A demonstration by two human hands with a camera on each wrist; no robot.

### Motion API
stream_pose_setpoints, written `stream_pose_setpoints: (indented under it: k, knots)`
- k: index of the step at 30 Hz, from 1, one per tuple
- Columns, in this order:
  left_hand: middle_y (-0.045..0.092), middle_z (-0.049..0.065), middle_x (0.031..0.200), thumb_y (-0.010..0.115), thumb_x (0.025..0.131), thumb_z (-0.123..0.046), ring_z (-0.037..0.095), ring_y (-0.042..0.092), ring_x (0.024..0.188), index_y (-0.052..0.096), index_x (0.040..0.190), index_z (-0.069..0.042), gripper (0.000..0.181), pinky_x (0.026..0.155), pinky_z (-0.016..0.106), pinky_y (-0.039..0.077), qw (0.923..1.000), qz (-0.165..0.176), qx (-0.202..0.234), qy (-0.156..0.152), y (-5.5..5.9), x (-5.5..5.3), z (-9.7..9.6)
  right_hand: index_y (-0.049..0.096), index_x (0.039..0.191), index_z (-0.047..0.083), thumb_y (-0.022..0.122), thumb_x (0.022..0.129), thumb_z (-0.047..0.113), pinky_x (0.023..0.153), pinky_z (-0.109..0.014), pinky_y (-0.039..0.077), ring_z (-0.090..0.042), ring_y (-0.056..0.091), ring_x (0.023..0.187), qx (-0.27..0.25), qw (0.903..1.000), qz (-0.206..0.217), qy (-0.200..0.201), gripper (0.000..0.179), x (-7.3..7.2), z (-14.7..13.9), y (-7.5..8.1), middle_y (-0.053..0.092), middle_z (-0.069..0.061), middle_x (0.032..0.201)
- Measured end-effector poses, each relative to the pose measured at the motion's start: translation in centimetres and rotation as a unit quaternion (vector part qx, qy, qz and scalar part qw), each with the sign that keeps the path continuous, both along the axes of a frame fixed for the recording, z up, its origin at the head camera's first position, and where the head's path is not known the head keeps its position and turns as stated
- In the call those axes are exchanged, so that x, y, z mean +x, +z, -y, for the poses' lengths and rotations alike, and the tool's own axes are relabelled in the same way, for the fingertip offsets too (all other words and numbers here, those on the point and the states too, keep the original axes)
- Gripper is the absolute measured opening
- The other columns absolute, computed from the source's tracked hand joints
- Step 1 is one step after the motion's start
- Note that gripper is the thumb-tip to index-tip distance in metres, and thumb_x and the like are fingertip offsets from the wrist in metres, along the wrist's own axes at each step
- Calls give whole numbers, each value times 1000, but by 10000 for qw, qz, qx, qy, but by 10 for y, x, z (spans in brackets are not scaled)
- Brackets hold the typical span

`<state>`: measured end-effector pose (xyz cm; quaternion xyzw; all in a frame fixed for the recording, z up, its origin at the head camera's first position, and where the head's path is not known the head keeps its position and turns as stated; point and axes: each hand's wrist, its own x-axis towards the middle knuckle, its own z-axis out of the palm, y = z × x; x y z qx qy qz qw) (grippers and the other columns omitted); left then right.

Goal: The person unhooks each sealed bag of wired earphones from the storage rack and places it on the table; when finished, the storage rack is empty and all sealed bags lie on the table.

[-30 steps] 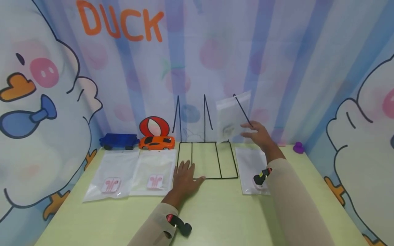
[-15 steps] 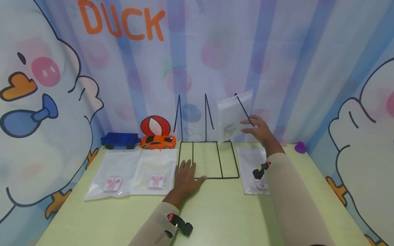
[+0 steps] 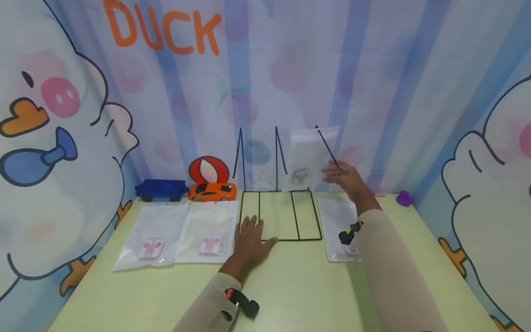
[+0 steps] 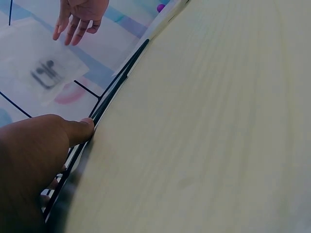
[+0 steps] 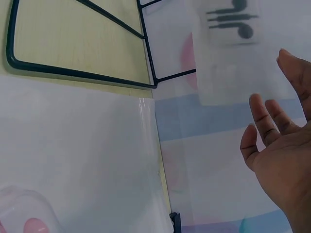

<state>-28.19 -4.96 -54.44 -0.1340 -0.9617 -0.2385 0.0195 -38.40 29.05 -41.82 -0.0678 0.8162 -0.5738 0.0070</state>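
Observation:
A black wire display rack [image 3: 290,240] stands on the table with upright hooks at the back. From its right hook hangs a translucent white plastic bag [image 3: 309,150]; a dark earphone shape shows through it in the left wrist view. Beside that hook's front end is my right hand [image 3: 347,180], fingers spread and loosely bent. The right wrist view shows this hand [image 5: 284,150] apart from the bag [image 5: 238,77], gripping nothing. My left hand [image 3: 249,240] rests at the base's front left corner. Its thumb [image 4: 80,130] presses the front bar in the left wrist view.
Two white bags [image 3: 159,221] with pink earphone pictures lie left of the rack, one slightly over the other. Another bag [image 3: 335,226] lies right, beneath the right forearm. Behind are a blue toy vehicle [image 3: 162,190], an orange toy car [image 3: 212,192] and a purple object [image 3: 404,198].
The hanging bag has swung from a tilt to a more level position, its lower part shifting left. My right hand has moved only slightly; my left hand stays on the rack base.

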Motion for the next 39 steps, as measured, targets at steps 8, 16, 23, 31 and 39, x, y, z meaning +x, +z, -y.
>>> stream_pose_setpoints:
  k: [8,16,23,31,39]
  knots:
    - [40,22,174,62,105,-58,48,28,165,51,161,-3,79,135,70,17,10000,-8,49,34,-1,-1,-1,66,144,-5,75,103,16,134,-68,24,-44,31,164,204,9997,98,59,47,-2,0,-5,36,-20,175]
    - [41,23,173,63,105,-56,48,29,165,52,160,-2,78,135,70,18,9999,-49,98,14,-1,-1,0,67,144,-4,77,101,18,132,-67,30,-43,26,167,219,9993,130,259,49,0,-2,-13,35,-18,177]
    - [43,23,172,64,104,-56,49,31,164,53,159,-2,77,134,71,21,9998,-169,53,-28,-1,-1,0,75,135,1,81,98,21,134,-67,25,-41,39,161,113,9997,200,81,43,4,3,-17,59,-19,157]
    - [42,23,172,64,104,-56,49,30,164,52,159,-2,78,134,71,20,9999,-123,83,-13,0,-1,1,72,142,7,83,97,18,135,-69,20,-41,23,169,95,9998,145,121,48,4,9,-28,49,-15,170]
    - [43,23,172,64,104,-56,48,31,164,53,159,-2,77,134,71,20,9998,-164,58,-9,-1,0,0,72,143,9,84,97,19,133,-69,24,-41,32,166,172,9998,24,98,49,3,14,-39,52,-16,168]
